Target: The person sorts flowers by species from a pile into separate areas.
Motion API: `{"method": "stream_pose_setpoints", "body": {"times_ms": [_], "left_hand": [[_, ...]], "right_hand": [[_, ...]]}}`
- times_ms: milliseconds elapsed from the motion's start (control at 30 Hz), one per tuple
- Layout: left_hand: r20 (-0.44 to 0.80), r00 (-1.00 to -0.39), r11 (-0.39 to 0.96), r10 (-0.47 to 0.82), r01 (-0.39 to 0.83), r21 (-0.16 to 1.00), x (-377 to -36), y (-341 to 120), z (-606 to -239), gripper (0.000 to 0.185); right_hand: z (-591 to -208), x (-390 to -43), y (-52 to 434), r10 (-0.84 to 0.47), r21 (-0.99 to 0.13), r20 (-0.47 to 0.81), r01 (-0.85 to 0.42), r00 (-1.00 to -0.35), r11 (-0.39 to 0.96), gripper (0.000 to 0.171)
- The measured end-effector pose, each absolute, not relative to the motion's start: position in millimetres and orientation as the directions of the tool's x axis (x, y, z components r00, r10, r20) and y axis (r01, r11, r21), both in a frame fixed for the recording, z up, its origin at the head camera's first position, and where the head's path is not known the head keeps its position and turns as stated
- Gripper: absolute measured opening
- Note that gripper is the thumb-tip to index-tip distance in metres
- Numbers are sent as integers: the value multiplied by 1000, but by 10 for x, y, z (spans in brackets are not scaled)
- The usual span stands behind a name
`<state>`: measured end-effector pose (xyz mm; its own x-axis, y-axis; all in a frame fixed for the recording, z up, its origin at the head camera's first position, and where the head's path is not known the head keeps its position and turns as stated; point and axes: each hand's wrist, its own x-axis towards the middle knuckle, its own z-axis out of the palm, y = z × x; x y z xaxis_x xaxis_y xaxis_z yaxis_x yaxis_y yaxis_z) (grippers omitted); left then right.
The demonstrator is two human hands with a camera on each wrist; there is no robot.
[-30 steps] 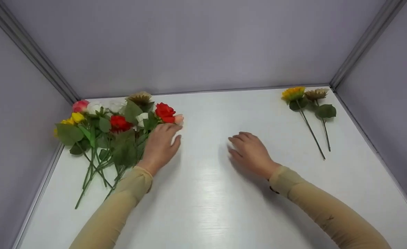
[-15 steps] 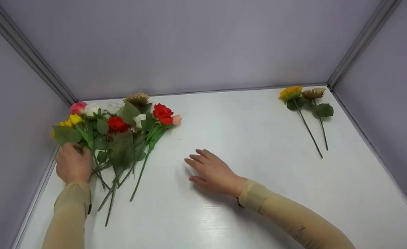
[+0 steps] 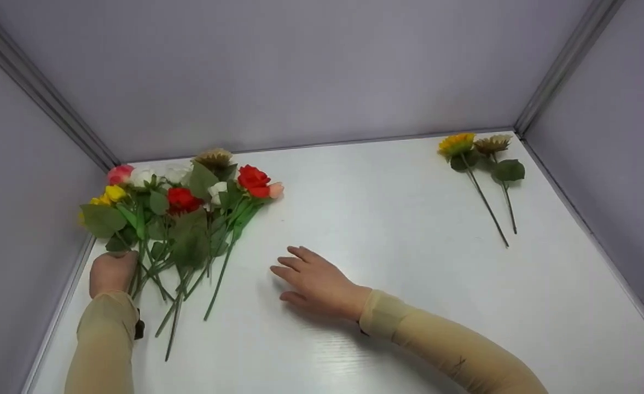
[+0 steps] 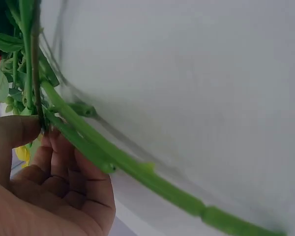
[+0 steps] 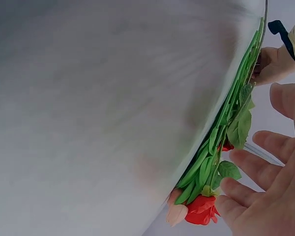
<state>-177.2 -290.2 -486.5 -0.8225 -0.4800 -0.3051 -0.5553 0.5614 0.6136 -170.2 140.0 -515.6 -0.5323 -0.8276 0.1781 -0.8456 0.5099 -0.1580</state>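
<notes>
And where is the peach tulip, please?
In the head view, the peach tulip lies at the right edge of the left flower pile, beside a red rose.

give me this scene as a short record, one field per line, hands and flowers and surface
left hand: pinches a thin stem at the left side of the flower pile
right hand: holds nothing, fingers spread, right of the pile
pile blooms: red, white, yellow, pink, brownish
far right: yellow flower and brownish flower, side by side, stems toward the person
surface: white table
right hand touching table: cannot tell
</notes>
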Motion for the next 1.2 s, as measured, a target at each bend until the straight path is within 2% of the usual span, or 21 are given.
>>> {"method": "stream_pose_setpoints", "body": {"times_ms": [333, 567, 667, 833, 1033, 1200], "left_hand": [[-252, -764, 331, -593, -517, 789, -1845, -2883, -4747, 55], [-232, -725, 139, -649, -413, 900, -2024, -2717, -4478, 24], [-197, -749, 118, -633, -345, 931, -2089, -2564, -4347, 18], [-141, -824, 122, -548, -246, 962, -2180, -2143, -4256, 21], [-123, -934, 140, -336, -179, 974, -2224, -1462, -4337, 30], [-165, -976, 76, -139, -177, 981, -2241, -812, -4532, 27]], "right_hand": [[-5139, -1768, 1490, -810, -196, 175, -826, -560, 528, 55], [-5103, -1805, 1578, -793, -267, 145, -795, -592, 544, 55], [-5078, -1836, 1631, -778, -306, 141, -774, -613, 554, 54], [-5052, -1897, 1749, -739, -379, 141, -726, -658, 574, 50], [-5057, -1955, 1891, -667, -459, 132, -642, -733, 614, 47], [-5055, -1971, 2021, -602, -554, 109, -551, -791, 624, 42]]}}
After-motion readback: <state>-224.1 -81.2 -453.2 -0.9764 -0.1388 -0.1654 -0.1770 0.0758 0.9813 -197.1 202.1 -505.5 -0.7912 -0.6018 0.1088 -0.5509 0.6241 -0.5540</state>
